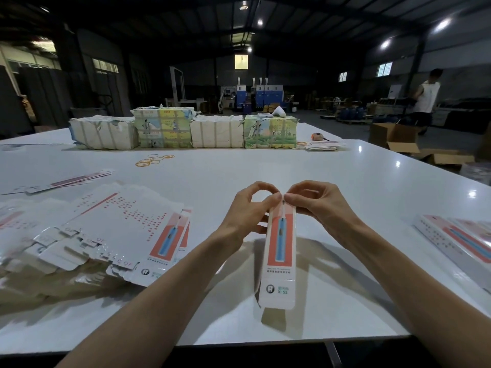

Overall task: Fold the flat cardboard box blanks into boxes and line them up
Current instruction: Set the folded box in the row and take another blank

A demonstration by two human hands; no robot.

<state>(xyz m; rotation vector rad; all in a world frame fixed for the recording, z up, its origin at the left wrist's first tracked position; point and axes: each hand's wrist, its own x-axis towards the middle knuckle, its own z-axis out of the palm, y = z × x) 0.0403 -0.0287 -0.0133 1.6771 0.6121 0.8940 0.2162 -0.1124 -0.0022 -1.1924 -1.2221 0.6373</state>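
A long narrow white box [280, 256], printed with a red panel and a blue toothbrush, is held upright-tilted over the white table [345, 181], its lower end near the table's front edge. My left hand [248, 208] pinches the box's top end from the left, thumb and fingers curled. My right hand [316, 201] pinches the same top end from the right. A spread pile of flat box blanks [106, 235] lies on the table to the left. Folded boxes [457, 240] lie side by side at the right edge.
Several wrapped bundles [183, 131] stand in a row at the table's far side, with a few blanks [322, 146] beside them. Rubber bands [154, 160] lie mid-table. More flat blanks [63, 180] sit far left. Open cartons [398, 139] and a person [425, 99] are beyond the right edge.
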